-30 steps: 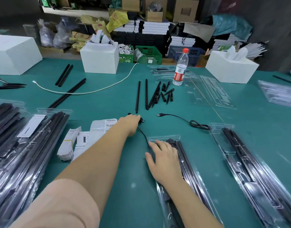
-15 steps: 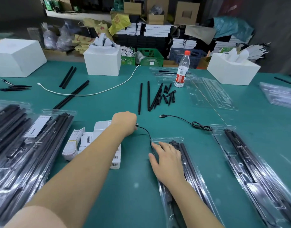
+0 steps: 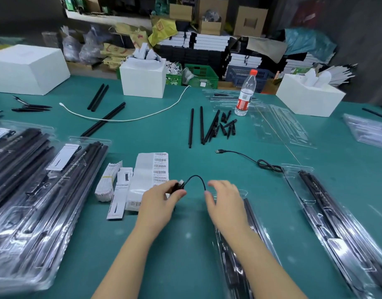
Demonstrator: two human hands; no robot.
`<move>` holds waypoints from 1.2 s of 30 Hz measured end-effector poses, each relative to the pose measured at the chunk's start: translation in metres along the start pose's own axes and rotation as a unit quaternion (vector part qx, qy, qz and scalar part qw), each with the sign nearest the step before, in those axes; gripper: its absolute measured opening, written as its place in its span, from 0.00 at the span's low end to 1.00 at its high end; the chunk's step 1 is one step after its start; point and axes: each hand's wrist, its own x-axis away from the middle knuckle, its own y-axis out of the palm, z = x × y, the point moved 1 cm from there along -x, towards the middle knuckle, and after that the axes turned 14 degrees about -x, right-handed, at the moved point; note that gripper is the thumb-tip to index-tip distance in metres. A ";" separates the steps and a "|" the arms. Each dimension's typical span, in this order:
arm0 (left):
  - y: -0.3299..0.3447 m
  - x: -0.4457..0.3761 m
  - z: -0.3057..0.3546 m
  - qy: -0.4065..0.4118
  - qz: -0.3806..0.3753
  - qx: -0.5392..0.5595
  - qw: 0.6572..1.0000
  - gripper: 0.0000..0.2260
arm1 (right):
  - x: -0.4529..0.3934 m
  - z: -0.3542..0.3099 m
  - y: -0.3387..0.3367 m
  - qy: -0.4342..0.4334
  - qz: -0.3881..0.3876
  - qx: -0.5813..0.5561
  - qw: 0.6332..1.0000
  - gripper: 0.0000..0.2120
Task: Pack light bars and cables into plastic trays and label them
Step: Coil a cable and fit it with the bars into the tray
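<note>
1. Nearest us, the left hand (image 3: 162, 201) pinches a small black connector (image 3: 179, 187) between thumb and fingers; a black cable (image 3: 196, 179) arcs from it toward the right hand (image 3: 225, 203).
2. The right hand hovers with its fingers loosely spread, gripping nothing, over the top end of the middle tray (image 3: 235, 251), a clear plastic tray that holds black light bars.
3. We count one more filled tray (image 3: 337, 223) to the right, well apart from the middle one. A second cable (image 3: 250, 159) runs from its top end to a USB plug lying on the green table (image 3: 185, 244).
4. To the left lies a stack of packed trays (image 3: 45, 201), overlapping; we cannot tell their number.
5. Just beyond the left hand we note a barcode label sheet (image 3: 151, 175), partly covered by that hand, with bundled cards (image 3: 109, 182) beside it.
6. Mid-table, loose black bars (image 3: 202, 128) and short spikes (image 3: 228, 128) lie in a cluster; the exact count is unclear.
7. Beside them lie empty clear trays (image 3: 280, 124) and one water bottle (image 3: 246, 93), which stands upright.
8. Further left, a white cord (image 3: 129, 119) crosses a pair of long bars (image 3: 104, 121).
9. At the far edge we count three white boxes: left (image 3: 28, 67), centre (image 3: 143, 77), right (image 3: 309, 98).
</note>
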 end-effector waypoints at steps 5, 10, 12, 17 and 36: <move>-0.001 -0.005 -0.007 -0.029 0.019 0.135 0.990 0.07 | -0.022 -0.027 0.007 -0.096 -0.014 -0.163 0.982 0.15; 0.000 -0.005 -0.013 -0.091 -0.007 0.330 0.939 0.06 | -0.020 -0.031 0.028 -0.059 -0.067 -0.217 0.972 0.11; 0.003 -0.007 -0.012 -0.091 -0.022 0.368 0.925 0.07 | -0.016 -0.029 0.034 -0.039 -0.084 -0.230 0.969 0.10; 0.011 -0.009 -0.010 -0.100 -0.034 0.353 0.930 0.04 | -0.010 -0.023 0.036 0.007 -0.083 -0.277 0.957 0.03; 0.019 -0.009 -0.010 -0.096 -0.055 0.415 0.903 0.09 | -0.009 -0.010 0.030 0.051 -0.096 -0.455 0.884 0.04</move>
